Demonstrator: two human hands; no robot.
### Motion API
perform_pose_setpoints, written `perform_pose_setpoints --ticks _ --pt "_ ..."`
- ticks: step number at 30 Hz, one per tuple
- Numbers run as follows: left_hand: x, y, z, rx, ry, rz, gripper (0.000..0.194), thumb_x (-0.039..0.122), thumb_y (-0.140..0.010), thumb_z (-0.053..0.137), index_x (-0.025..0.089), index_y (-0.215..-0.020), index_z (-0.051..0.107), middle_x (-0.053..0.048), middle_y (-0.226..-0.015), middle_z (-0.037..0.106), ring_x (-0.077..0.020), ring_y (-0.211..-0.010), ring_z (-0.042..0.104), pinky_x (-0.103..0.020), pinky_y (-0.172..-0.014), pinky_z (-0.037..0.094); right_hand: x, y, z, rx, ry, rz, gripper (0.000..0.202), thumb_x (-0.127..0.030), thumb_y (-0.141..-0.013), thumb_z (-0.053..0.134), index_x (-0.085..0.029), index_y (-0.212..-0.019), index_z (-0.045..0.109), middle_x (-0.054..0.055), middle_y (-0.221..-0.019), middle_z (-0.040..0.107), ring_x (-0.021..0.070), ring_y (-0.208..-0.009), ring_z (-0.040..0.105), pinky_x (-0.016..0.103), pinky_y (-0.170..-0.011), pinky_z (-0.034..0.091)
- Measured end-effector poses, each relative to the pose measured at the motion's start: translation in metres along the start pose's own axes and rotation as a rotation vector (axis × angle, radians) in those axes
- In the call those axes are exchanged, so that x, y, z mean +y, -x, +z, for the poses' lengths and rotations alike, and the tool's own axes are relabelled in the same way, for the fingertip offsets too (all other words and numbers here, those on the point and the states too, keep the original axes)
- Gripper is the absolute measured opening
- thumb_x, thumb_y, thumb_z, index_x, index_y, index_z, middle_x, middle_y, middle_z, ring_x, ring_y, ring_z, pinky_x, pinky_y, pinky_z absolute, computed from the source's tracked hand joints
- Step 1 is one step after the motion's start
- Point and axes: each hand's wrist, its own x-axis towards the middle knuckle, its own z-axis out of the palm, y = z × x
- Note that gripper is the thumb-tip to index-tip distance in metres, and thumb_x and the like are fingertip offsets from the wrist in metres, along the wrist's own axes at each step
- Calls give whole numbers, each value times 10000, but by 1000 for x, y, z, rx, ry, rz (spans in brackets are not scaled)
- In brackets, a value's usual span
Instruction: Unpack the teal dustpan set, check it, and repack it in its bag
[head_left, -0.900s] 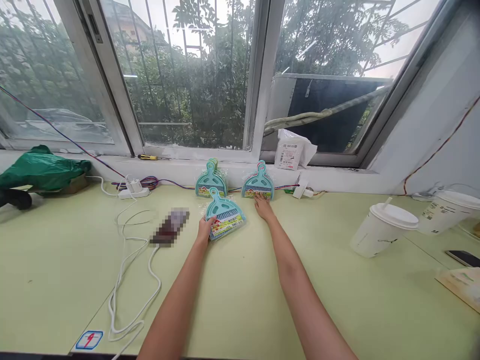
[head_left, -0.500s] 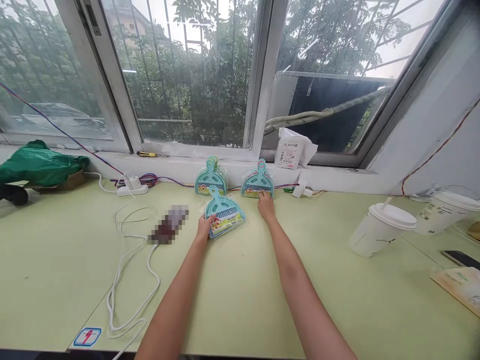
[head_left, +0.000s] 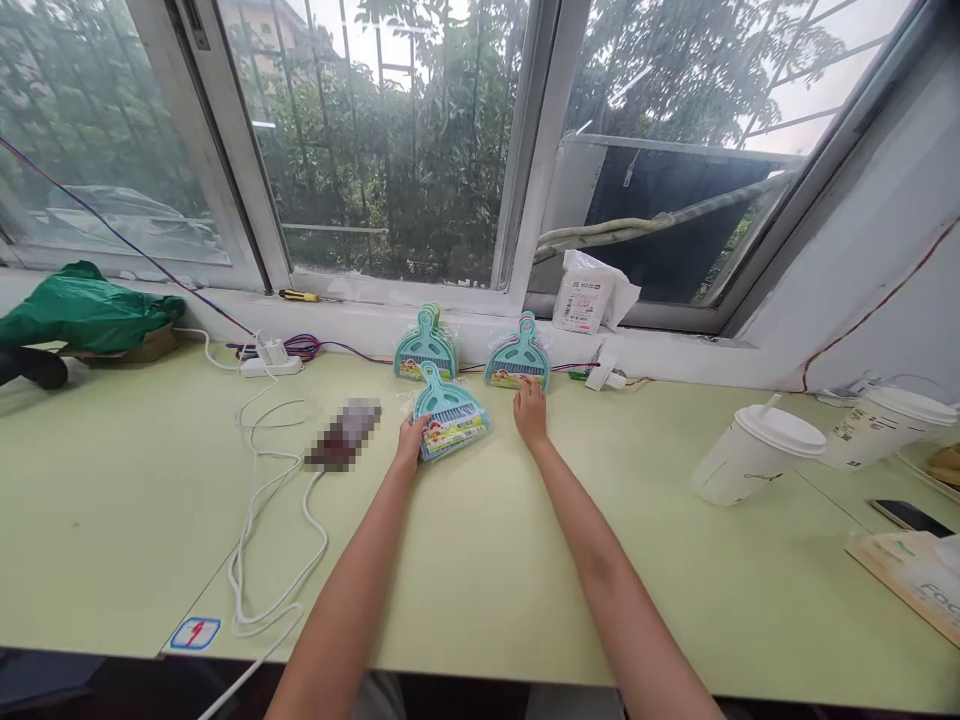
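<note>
A packaged teal mini dustpan set point(head_left: 448, 420) lies flat on the pale green table point(head_left: 480, 560). My left hand point(head_left: 412, 441) grips its lower left corner. Two more teal dustpan sets lean against the wall under the window: the left set point(head_left: 424, 349) and the right set point(head_left: 517, 357). My right hand point(head_left: 530, 411) rests palm down on the table just below the right set, fingers near its lower edge, holding nothing.
A white power strip point(head_left: 270, 364) and looping white cable point(head_left: 270, 520) lie at left beside a blurred dark object point(head_left: 345, 445). A green bag point(head_left: 82, 315) sits far left. Two white lidded cups point(head_left: 757, 455), a phone point(head_left: 907, 517) and a white packet point(head_left: 589, 295) are at right.
My right hand has drawn back from the right dustpan set toward me. My left hand keeps its hold on the flat set. The view has shifted slightly.
</note>
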Motion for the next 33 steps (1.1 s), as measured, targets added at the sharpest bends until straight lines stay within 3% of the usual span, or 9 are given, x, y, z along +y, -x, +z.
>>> perform_pose_setpoints --ticks 2,5,9,13,16,19,22,27,33 --pt "0 2 2 -13 50 -1 361 244 -703 675 156 -1044 592 -50 -802 687 -185 -682 674 -326 -688 552 -24 18 -18 -11 -88 -110 364 -174 -935 309 -169 -1241 506 126 -1291 503 212 -1218 427 368 -980 338" --pt "-1 7 6 -83 125 5 427 217 -666 698 157 -1071 576 -55 -831 692 -202 -748 681 -352 -747 554 -60 49 -45 -149 -161 -279 306 -243 -968 328 -189 -1172 549 101 -1220 566 197 -1162 468 341 -953 337" --pt "-2 19 8 -181 166 13 465 176 -621 726 146 -1062 581 -62 -831 699 -218 -796 680 -369 -796 553 -86 83 -70 -303 -135 -289 321 -296 -981 324 -201 -948 629 74 -1001 650 200 -980 533 343 -863 341" --pt "-6 34 6 -240 148 37 454 207 -638 740 148 -1064 598 -91 -934 696 -233 -858 674 -374 -817 552 -88 97 -84 -314 -232 -105 390 -377 -973 326 -194 -848 647 70 -901 666 207 -900 542 346 -830 348" --pt "-9 47 9 -292 108 58 538 207 -624 766 175 -1124 572 -91 -1024 677 -233 -899 665 -372 -816 550 -83 98 -90 -301 -524 181 404 -474 -940 358 -196 -899 650 47 -807 670 185 -784 553 317 -762 388" --pt "-11 61 14 -363 42 89 688 180 -578 805 242 -1203 523 -60 -1097 658 -214 -931 654 -347 -809 548 -77 96 -90 -285 -809 520 398 -547 -834 506 -187 -963 616 24 -720 662 162 -647 529 291 -648 408" --pt "-10 68 16 -468 -56 43 697 239 -582 820 256 -1215 530 -57 -1097 661 -208 -941 650 -334 -804 542 -70 94 -84 -244 -994 734 388 -486 -674 691 -181 -883 574 20 -734 653 145 -648 541 272 -621 425" --pt "-3 62 11 -536 -135 15 521 477 -688 722 208 -1126 638 -82 -1062 680 -209 -969 637 -327 -824 529 -54 92 -77 -79 -1260 894 406 -307 -582 759 -216 -867 484 7 -864 661 146 -805 628 279 -725 513" --pt "-7 54 9 -395 -207 20 434 397 -688 751 140 -1033 696 -119 -935 705 -185 -720 668 -318 -702 535 -43 84 -88 -208 -1342 838 415 -202 -603 761 -207 -961 551 4 -836 702 165 -801 675 314 -742 580"
